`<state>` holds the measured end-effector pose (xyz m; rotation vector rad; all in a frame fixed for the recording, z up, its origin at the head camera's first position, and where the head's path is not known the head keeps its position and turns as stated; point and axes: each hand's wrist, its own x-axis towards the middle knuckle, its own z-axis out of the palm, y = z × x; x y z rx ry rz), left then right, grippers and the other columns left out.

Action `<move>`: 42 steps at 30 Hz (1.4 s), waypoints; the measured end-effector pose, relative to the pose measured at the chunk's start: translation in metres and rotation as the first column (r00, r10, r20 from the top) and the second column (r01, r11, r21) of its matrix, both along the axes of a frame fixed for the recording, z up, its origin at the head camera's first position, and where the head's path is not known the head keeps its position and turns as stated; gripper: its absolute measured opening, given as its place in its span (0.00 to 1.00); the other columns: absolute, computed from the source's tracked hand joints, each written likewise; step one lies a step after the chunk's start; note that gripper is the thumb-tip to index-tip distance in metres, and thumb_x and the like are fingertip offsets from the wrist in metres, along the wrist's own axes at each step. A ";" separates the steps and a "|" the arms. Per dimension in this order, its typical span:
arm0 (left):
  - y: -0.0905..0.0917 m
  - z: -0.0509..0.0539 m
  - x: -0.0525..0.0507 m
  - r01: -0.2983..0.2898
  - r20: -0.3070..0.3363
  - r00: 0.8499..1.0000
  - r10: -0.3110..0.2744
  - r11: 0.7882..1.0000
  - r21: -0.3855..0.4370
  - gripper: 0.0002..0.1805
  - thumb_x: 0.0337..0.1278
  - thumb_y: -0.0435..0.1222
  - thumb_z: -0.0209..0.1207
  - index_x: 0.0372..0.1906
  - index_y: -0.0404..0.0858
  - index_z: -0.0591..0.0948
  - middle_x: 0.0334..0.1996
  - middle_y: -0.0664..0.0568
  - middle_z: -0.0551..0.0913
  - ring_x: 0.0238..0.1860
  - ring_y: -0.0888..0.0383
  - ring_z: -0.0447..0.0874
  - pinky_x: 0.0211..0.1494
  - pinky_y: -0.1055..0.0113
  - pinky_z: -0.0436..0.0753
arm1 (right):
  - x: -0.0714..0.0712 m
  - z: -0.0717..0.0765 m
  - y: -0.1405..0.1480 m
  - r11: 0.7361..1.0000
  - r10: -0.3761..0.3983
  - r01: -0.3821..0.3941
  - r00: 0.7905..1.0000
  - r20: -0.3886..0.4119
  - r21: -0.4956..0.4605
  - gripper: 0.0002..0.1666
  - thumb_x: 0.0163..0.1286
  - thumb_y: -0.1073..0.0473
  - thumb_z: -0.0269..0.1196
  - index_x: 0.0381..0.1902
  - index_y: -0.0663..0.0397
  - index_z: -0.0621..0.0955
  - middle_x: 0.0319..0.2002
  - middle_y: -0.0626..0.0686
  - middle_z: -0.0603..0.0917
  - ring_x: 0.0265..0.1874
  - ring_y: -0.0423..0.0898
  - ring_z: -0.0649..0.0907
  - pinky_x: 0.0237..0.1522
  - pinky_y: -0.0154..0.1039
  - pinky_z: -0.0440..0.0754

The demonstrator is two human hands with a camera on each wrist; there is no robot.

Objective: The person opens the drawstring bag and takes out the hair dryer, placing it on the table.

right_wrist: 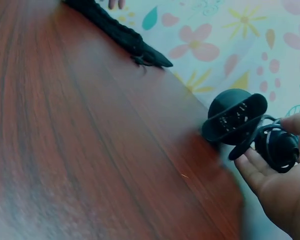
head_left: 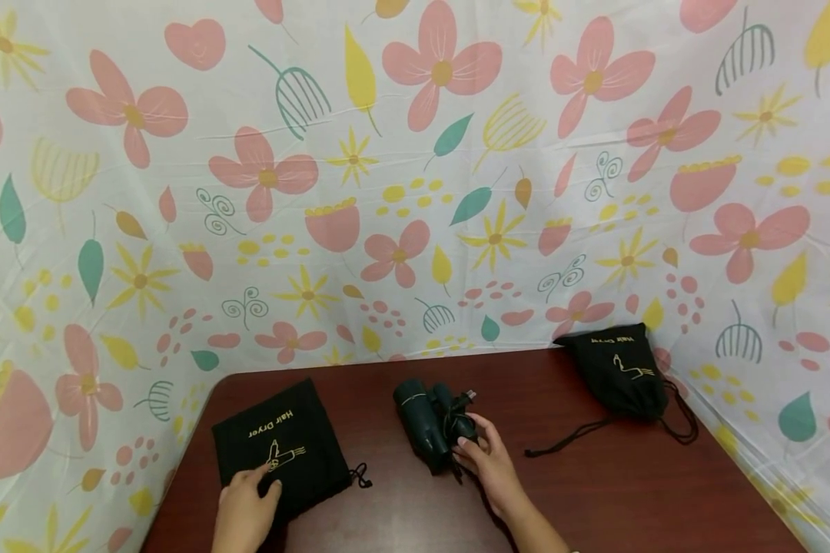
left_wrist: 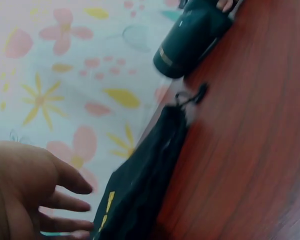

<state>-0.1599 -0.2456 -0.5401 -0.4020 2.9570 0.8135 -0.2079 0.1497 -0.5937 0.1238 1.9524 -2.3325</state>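
Observation:
A dark green hair dryer (head_left: 418, 426) lies near the middle of the table, its black cord (right_wrist: 279, 147) bundled at the folded handle. My right hand (head_left: 491, 468) grips it by the handle and cord bundle, thumb on the near side; in the right wrist view the nozzle (right_wrist: 233, 112) faces the camera. On the left is a flat black drawstring bag (head_left: 293, 438) with gold "Hair Dryer" lettering and a dryer drawing. My left hand (head_left: 245, 507) is at the bag's near edge, its fingers loosely extended in the left wrist view; whether they touch the cloth I cannot tell.
A second black drawstring bag (head_left: 612, 376), fuller and with its cords trailing, lies at the back right of the brown table (head_left: 595, 491). Behind and on both sides hangs a white cloth (head_left: 401, 322) with flower prints, meeting the table edges.

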 end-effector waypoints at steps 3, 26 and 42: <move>0.008 -0.003 0.002 0.045 0.072 0.996 -0.046 0.999 0.016 0.28 0.66 0.44 0.58 0.61 0.28 0.78 0.55 0.24 0.76 0.54 0.24 0.74 0.58 0.34 0.73 | 0.000 0.000 0.002 0.999 0.025 -0.025 0.999 -0.031 -0.022 0.34 0.74 0.63 0.60 0.74 0.50 0.64 0.69 0.68 0.70 0.56 0.53 0.82 0.57 0.44 0.84; 0.030 -0.015 0.006 0.040 0.202 0.979 -0.021 0.995 -0.093 0.30 0.65 0.49 0.60 0.62 0.30 0.78 0.60 0.21 0.70 0.59 0.21 0.70 0.55 0.30 0.76 | 0.001 0.010 0.007 0.785 0.115 -0.011 0.985 -0.127 0.619 0.35 0.69 0.59 0.67 0.71 0.35 0.70 0.41 0.52 0.78 0.25 0.36 0.73 0.25 0.32 0.73; 0.010 -0.024 -0.005 -0.025 0.098 0.995 0.033 0.996 -0.084 0.36 0.68 0.57 0.56 0.59 0.27 0.76 0.64 0.18 0.65 0.65 0.21 0.63 0.63 0.24 0.64 | -0.005 0.011 -0.003 0.766 0.106 -0.007 0.988 -0.116 0.642 0.29 0.65 0.56 0.71 0.56 0.57 0.69 0.45 0.57 0.80 0.37 0.44 0.78 0.34 0.35 0.75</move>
